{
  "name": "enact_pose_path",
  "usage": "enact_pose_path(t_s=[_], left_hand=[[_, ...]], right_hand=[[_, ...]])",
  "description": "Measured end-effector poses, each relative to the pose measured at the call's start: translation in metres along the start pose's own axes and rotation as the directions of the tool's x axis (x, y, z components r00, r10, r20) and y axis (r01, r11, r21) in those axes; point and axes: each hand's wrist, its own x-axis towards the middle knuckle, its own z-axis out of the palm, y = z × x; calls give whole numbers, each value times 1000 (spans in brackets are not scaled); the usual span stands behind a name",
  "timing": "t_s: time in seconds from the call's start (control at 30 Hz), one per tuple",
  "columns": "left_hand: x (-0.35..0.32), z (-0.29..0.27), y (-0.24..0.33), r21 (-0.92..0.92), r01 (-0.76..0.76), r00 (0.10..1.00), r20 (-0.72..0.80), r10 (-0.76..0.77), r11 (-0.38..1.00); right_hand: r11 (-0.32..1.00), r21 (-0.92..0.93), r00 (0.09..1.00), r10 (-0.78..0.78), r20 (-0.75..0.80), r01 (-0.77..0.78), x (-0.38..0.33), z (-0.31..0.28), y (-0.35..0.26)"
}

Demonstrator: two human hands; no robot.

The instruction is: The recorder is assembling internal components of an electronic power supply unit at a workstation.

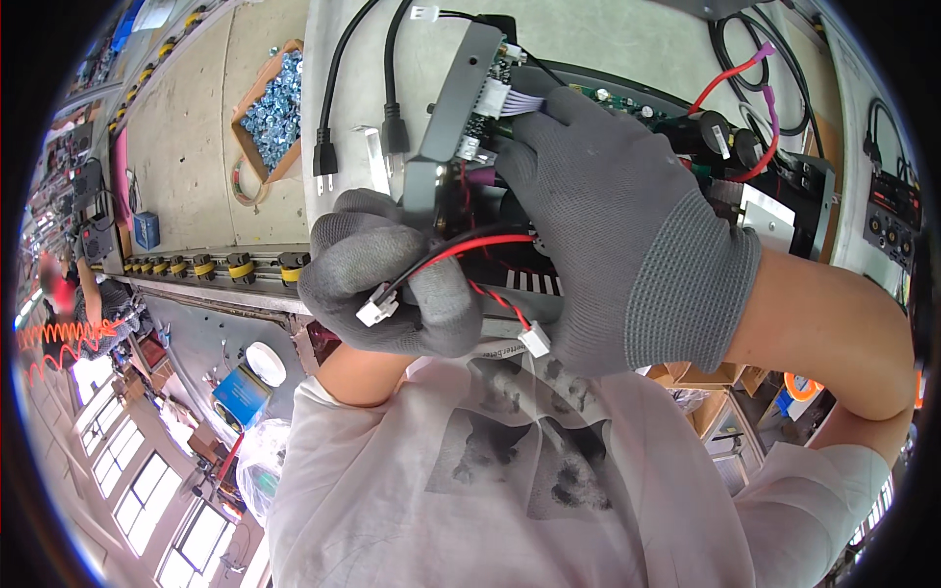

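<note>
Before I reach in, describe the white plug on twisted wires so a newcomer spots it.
Find the gray-gloved right hand. Left of its knitted cuff, just above the white shirt, is a small white plug. Its thin twisted red-and-black wires set it apart from the other white plug, whose thicker wires cross the left hand.

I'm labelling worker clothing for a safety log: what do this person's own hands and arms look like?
The left hand and right hand wear grey, fabric-textured gloves. The right one's cuff looks ribbed; the left one's cuff is not clearly visible. The forearms are bare below short white sleeves.
</note>
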Motion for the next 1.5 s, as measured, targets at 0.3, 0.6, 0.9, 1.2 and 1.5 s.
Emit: enact_pose_path(t_s=[0.3, 0.6, 0.9, 1.2, 1.5], left_hand=[[0, 6, 0, -3, -11, 999, -52, 11, 1000], [-4, -1, 0, 85, -108, 993, 48, 104, 991], [3, -7, 8, 161, -73, 989, 136, 51, 984], [64, -18, 5, 141, 390, 816, 405, -412, 910], [83, -2, 15, 419, 202, 762, 501, -411, 885]], right_hand=[[991, 116, 997, -70, -18, 71, 5, 2, 4], [990, -94, 970, -79, 229, 103, -3, -33, -7], [909, -11, 909, -416, -1, 416, -6, -32, 47], [886, 360, 933, -179, -313, 291, 4, -19, 63], [933, 311, 929, -60, -365, 182, -2, -10, 45]])
